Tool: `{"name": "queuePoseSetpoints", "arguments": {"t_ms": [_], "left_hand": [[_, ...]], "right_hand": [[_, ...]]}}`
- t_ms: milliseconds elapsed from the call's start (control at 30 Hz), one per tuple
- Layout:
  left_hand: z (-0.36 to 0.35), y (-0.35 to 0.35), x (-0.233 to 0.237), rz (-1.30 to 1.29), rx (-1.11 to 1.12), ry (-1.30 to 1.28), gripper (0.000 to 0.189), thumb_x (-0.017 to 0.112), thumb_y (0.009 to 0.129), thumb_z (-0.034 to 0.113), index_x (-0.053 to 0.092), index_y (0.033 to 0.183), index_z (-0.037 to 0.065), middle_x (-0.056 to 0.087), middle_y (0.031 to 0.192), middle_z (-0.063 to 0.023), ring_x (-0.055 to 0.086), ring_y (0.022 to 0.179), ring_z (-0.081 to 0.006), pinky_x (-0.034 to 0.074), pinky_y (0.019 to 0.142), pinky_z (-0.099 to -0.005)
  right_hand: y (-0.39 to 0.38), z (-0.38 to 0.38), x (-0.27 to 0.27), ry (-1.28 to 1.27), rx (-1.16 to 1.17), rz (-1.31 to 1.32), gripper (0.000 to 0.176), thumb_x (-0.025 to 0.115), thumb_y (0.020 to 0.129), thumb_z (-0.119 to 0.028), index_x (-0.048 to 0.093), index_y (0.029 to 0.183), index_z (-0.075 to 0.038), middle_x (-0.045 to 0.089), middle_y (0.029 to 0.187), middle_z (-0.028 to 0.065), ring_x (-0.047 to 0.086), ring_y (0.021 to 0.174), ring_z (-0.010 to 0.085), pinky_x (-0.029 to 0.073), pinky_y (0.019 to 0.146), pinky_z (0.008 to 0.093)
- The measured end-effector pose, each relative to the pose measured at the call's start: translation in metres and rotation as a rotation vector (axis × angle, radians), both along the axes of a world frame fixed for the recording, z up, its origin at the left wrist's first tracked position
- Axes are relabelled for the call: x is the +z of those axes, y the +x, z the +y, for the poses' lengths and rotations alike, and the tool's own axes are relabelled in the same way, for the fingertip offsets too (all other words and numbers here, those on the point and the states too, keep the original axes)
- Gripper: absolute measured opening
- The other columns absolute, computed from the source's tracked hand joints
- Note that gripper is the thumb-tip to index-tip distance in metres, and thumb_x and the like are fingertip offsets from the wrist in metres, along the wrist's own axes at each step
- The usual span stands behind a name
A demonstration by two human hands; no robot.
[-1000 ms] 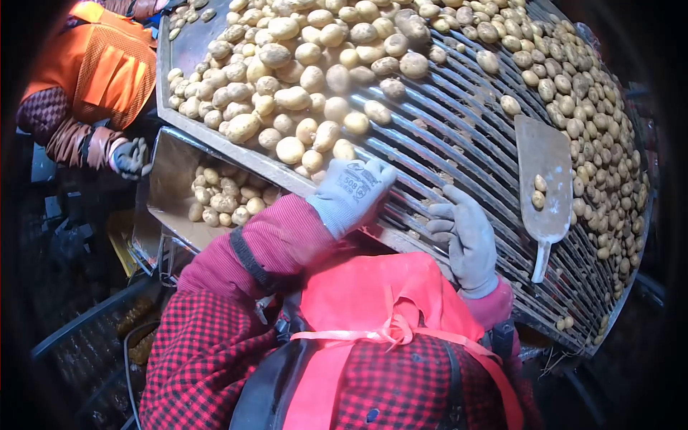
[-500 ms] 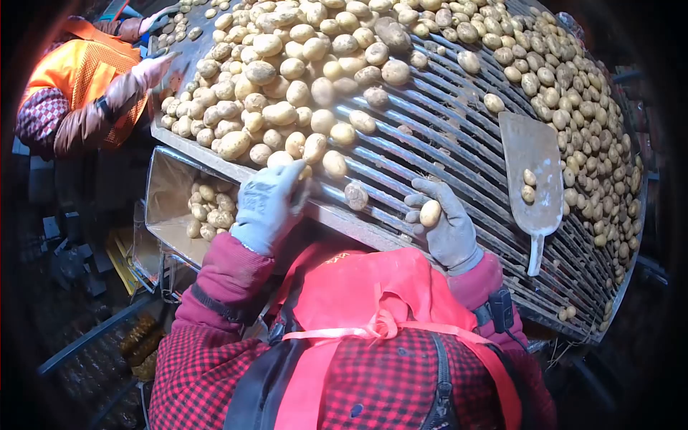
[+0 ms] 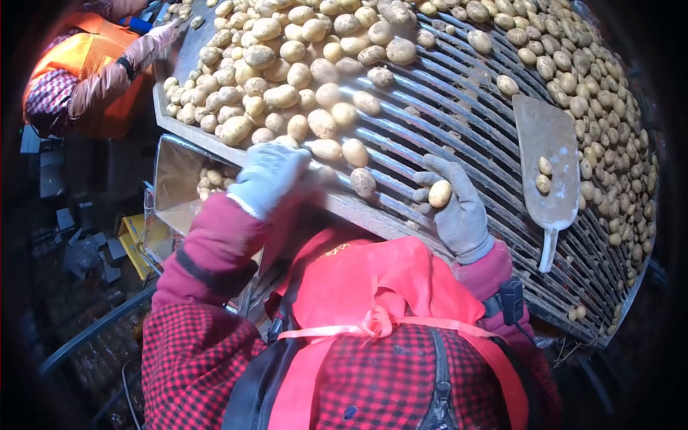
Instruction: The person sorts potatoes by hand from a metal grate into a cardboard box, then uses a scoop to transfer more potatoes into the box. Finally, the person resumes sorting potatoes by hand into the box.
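My left hand (image 3: 269, 178), in a pale glove, is curled at the front edge of the sorting table beside the heap of potatoes (image 3: 287, 72). Its fingertips point down and are blurred, so what they hold is hidden. A smeared potato (image 3: 322, 174) is close to those fingers. My right hand (image 3: 459, 215), gloved in grey, is turned palm up over the metal bars (image 3: 459, 129) with a small potato (image 3: 440, 193) in its fingers. Between the hands, another potato (image 3: 362, 183) lies on the bars.
A scoop (image 3: 548, 168) with two small potatoes lies on the bars at right, beside more potatoes (image 3: 609, 136). Below the table's left edge stands a lined box (image 3: 175, 175) with potatoes inside. A co-worker in an orange vest (image 3: 82, 61) reaches over the far left corner.
My left hand has turned and moved slightly up along the table edge. My right hand keeps the potato. Several potatoes near my left hand have shifted, and the view has moved slightly.
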State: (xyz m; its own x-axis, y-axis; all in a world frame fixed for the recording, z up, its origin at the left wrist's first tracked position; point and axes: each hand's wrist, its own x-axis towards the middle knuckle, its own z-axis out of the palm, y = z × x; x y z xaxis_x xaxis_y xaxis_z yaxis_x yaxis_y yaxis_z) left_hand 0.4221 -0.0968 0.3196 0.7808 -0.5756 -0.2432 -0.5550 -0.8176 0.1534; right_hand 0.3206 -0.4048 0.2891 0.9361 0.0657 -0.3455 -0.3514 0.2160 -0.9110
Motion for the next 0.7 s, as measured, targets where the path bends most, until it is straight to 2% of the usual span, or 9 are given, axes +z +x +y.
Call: {"name": "queuePoseSetpoints", "arguments": {"t_ms": [100, 200, 267, 333, 367, 500, 567, 633, 700], "left_hand": [[-0.042, 0.005, -0.005, 0.137, 0.025, 0.262, 0.045, 0.069, 0.085, 0.051, 0.076, 0.082, 0.007, 0.067, 0.069, -0.0181, 0.070, 0.071, -0.0360, 0.051, 0.066, -0.0493], [-0.069, 0.008, -0.001, 0.202, 0.068, 0.336, 0.032, 0.064, 0.088, 0.040, 0.077, 0.098, 0.011, 0.075, 0.090, -0.0182, 0.075, 0.087, -0.0346, 0.056, 0.075, -0.0491], [-0.065, 0.002, 0.003, 0.180, 0.099, 0.112, 0.036, 0.066, 0.087, 0.042, 0.075, 0.097, 0.009, 0.074, 0.089, -0.0211, 0.073, 0.088, -0.0380, 0.055, 0.078, -0.0505], [-0.070, 0.002, 0.023, 0.276, 0.128, 0.058, 0.038, 0.067, 0.086, 0.045, 0.073, 0.092, 0.008, 0.073, 0.091, -0.0231, 0.072, 0.089, -0.0397, 0.055, 0.079, -0.0503], [-0.079, -0.002, 0.031, 0.223, 0.149, 0.021, 0.029, 0.073, 0.084, 0.039, 0.069, 0.087, 0.010, 0.073, 0.084, -0.0135, 0.072, 0.078, -0.0326, 0.054, 0.069, -0.0459], [-0.119, -0.008, 0.065, 0.167, -0.154, -0.465, 0.038, 0.074, 0.088, 0.031, 0.067, 0.117, 0.008, 0.072, 0.096, -0.0126, 0.069, 0.091, -0.0344, 0.055, 0.079, -0.0437], [-0.135, 0.001, 0.060, 0.154, -0.371, -0.648, 0.052, 0.073, 0.090, 0.031, 0.059, 0.135, 0.008, 0.068, 0.117, -0.0163, 0.066, 0.103, -0.0340, 0.053, 0.086, -0.0430], [-0.143, 0.023, 0.057, 0.028, -0.411, -0.598, 0.052, 0.074, 0.088, 0.027, 0.059, 0.134, 0.008, 0.065, 0.121, -0.0162, 0.064, 0.108, -0.0347, 0.050, 0.092, -0.0446], [-0.146, 0.060, 0.051, -0.128, -0.424, -0.515, 0.056, 0.076, 0.084, 0.024, 0.059, 0.137, 0.011, 0.064, 0.127, -0.0148, 0.063, 0.112, -0.0328, 0.049, 0.097, -0.0441]], "right_hand": [[0.004, 0.006, 0.018, 0.008, -0.055, 0.175, 0.033, 0.044, 0.108, -0.019, 0.056, 0.136, -0.005, 0.063, 0.109, 0.0092, 0.063, 0.085, 0.0140, 0.055, 0.071, 0.0237], [0.006, -0.001, 0.005, 0.463, -0.165, 0.346, 0.039, 0.043, 0.109, -0.030, 0.057, 0.136, -0.006, 0.064, 0.106, 0.0102, 0.063, 0.084, 0.0144, 0.055, 0.070, 0.0254], [-0.001, -0.004, -0.012, 0.229, -0.043, 0.101, 0.044, 0.042, 0.108, -0.037, 0.057, 0.137, -0.006, 0.065, 0.107, 0.0111, 0.064, 0.085, 0.0149, 0.055, 0.071, 0.0270], [-0.001, -0.004, 0.003, 0.277, -0.007, 0.104, 0.049, 0.041, 0.108, -0.042, 0.055, 0.139, -0.006, 0.065, 0.112, 0.0124, 0.065, 0.089, 0.0169, 0.056, 0.074, 0.0282], [-0.001, -0.004, 0.010, 0.301, 0.011, 0.105, 0.052, 0.041, 0.108, -0.044, 0.054, 0.139, -0.006, 0.065, 0.114, 0.0131, 0.066, 0.090, 0.0179, 0.056, 0.076, 0.0287], [0.011, -0.003, 0.047, 0.814, 0.000, 0.292, 0.059, 0.042, 0.106, -0.053, 0.050, 0.144, -0.009, 0.064, 0.119, 0.0133, 0.066, 0.099, 0.0238, 0.055, 0.082, 0.0296], [0.007, -0.003, 0.037, 0.345, 0.040, -0.176, 0.065, 0.044, 0.103, -0.059, 0.048, 0.145, -0.010, 0.064, 0.119, 0.0122, 0.066, 0.101, 0.0259, 0.055, 0.082, 0.0298], [0.014, -0.014, 0.040, 0.892, 0.081, 0.076, 0.069, 0.051, 0.099, -0.065, 0.051, 0.143, -0.011, 0.067, 0.115, 0.0092, 0.066, 0.103, 0.0233, 0.054, 0.076, 0.0280], [0.013, -0.016, 0.020, 0.759, -0.160, 0.249, 0.065, 0.053, 0.099, -0.063, 0.053, 0.140, -0.012, 0.068, 0.112, 0.0072, 0.067, 0.100, 0.0205, 0.053, 0.070, 0.0267]]}}
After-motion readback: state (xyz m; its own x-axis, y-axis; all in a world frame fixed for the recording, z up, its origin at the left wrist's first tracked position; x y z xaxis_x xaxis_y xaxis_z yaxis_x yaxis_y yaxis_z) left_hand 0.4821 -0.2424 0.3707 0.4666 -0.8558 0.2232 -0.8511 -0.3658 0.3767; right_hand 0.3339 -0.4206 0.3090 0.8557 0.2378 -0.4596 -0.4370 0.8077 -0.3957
